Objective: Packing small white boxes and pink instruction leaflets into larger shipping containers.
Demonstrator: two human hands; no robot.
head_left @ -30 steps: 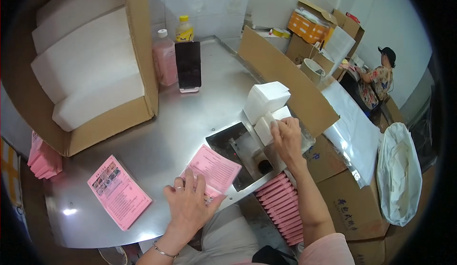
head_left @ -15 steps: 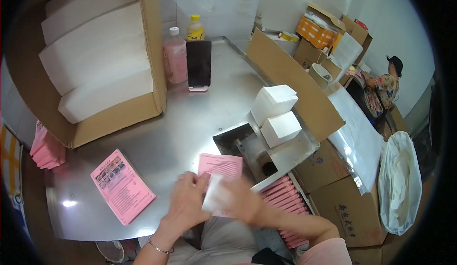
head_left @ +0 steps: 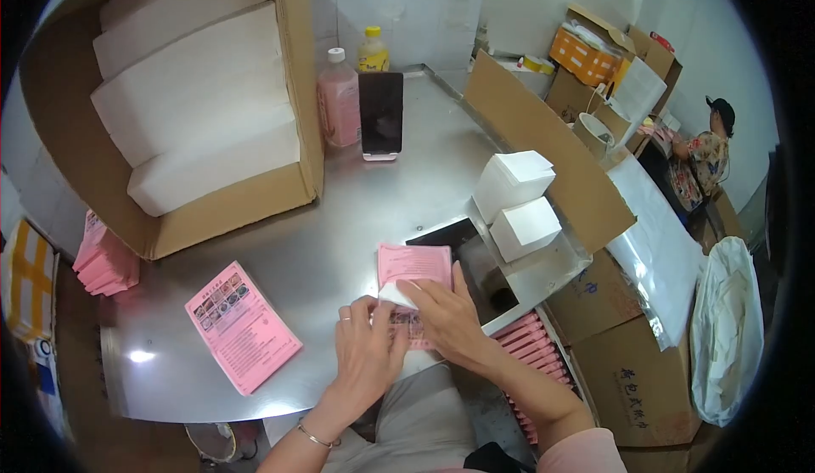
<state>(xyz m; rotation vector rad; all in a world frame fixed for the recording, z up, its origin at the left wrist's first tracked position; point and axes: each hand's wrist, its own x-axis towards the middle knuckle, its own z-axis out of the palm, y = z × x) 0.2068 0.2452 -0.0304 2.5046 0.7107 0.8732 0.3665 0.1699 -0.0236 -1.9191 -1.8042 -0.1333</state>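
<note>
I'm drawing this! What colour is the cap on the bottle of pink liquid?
White; the cap shows best in the head view.

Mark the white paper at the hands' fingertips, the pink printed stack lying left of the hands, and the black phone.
White paper (head_left: pixel 396 295): head view, on its exposed part between the hands.
Pink printed stack (head_left: pixel 244 327): head view, middle of its top face.
Black phone (head_left: pixel 381 115): head view, middle of its dark screen.

The shiny metal tabletop (head_left: pixel 356 210) has a rectangular opening (head_left: pixel 454 235) at its front right. On it are an open cardboard box (head_left: pixel 299 91), a pink bottle (head_left: pixel 340 108), a black phone (head_left: pixel 381 112) on a stand (head_left: pixel 381 157), 2 white stacks (head_left: pixel 525 231) beside the opening, pink printed paper (head_left: pixel 414 261) and, farther left, a pink stack (head_left: pixel 246 337).
</note>
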